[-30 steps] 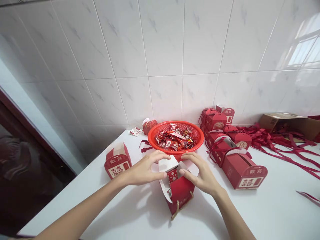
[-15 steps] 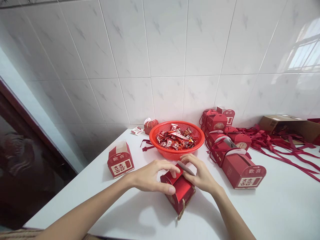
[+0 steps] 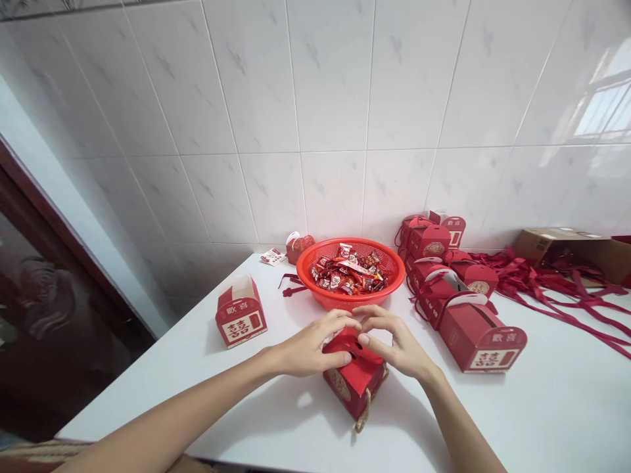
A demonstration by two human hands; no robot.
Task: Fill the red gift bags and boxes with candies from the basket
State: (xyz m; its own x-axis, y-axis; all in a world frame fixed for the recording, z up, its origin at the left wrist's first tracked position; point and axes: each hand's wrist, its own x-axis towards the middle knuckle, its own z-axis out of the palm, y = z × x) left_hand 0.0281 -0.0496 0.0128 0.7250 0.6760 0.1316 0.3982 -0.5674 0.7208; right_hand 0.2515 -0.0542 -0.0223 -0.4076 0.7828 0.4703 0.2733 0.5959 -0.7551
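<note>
A small red gift box [image 3: 355,382] with a gold round emblem and a twine cord at its near end stands on the white table in front of me. My left hand [image 3: 318,345] is at its left side, thumb pressed on the top panel and fingers curled over the far part. From the right, my right hand [image 3: 394,341] bends thumb and fingertips onto the top flaps. Both hands hold the box by its top, where the flaps now lie together with slots showing. Just beyond them is an orange-red plastic basket [image 3: 315,297] of wrapped candies [image 3: 350,270].
An open-topped red box [image 3: 241,314] stands on the left. Several red boxes [image 3: 480,332] sit to the right. Behind those lie tangled dark red ribbons [image 3: 522,279] and a cardboard carton [image 3: 547,246]. A tiled wall [image 3: 330,190] backs the table [image 3: 557,414].
The raised flap in my right hand has been folded down onto the box, whose top opening is now covered. My left thumb has shifted onto the top panel.
</note>
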